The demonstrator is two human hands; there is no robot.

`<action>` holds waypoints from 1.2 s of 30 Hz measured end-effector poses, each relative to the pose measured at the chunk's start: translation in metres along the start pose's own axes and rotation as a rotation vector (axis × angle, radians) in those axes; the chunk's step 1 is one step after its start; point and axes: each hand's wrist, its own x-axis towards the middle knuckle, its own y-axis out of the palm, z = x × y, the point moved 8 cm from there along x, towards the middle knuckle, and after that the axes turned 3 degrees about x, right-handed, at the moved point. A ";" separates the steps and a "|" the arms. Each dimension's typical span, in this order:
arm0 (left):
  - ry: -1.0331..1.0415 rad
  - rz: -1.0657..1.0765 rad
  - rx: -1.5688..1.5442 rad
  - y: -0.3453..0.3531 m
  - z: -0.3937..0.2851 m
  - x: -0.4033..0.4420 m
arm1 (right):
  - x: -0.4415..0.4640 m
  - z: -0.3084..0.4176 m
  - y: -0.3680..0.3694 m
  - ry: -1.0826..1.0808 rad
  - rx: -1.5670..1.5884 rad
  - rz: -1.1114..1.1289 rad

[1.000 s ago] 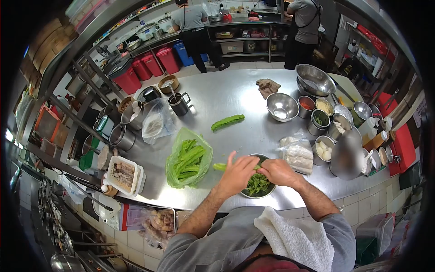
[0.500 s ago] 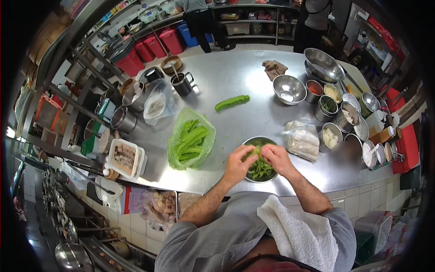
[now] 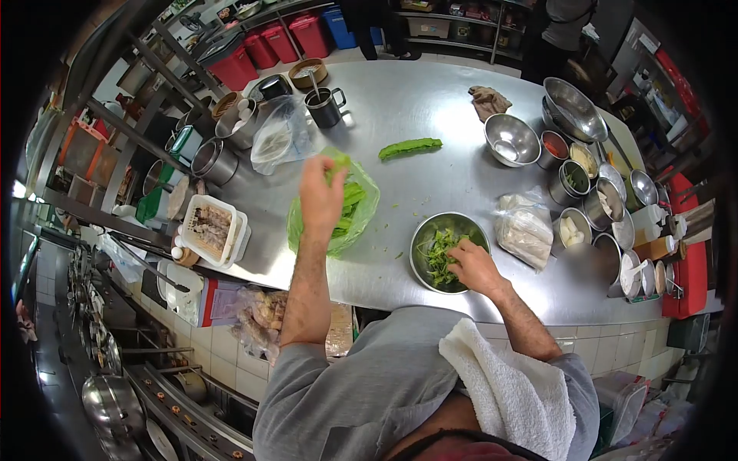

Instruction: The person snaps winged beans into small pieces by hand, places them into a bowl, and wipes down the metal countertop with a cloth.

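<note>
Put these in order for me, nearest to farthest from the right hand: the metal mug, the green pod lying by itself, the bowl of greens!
1. Bowl of greens: nearest, right under the right hand.
2. Green pod: farther forward, a bit left.
3. Metal mug: farthest, forward and well left.
</note>
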 end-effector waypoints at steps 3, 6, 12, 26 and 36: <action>0.015 0.349 0.599 0.038 0.040 -0.013 | 0.000 0.004 0.005 -0.004 -0.119 0.057; -0.055 0.493 0.735 0.048 0.059 -0.017 | 0.000 0.004 -0.001 -0.014 -0.095 0.026; 0.089 0.313 0.496 0.055 0.014 0.002 | -0.002 0.001 -0.010 -0.042 -0.017 -0.107; 0.168 0.485 0.509 0.282 0.063 0.005 | -0.023 0.013 -0.014 -0.108 0.110 -0.189; 0.065 0.651 0.783 0.295 0.106 -0.014 | -0.032 0.010 -0.032 -0.096 0.274 -0.314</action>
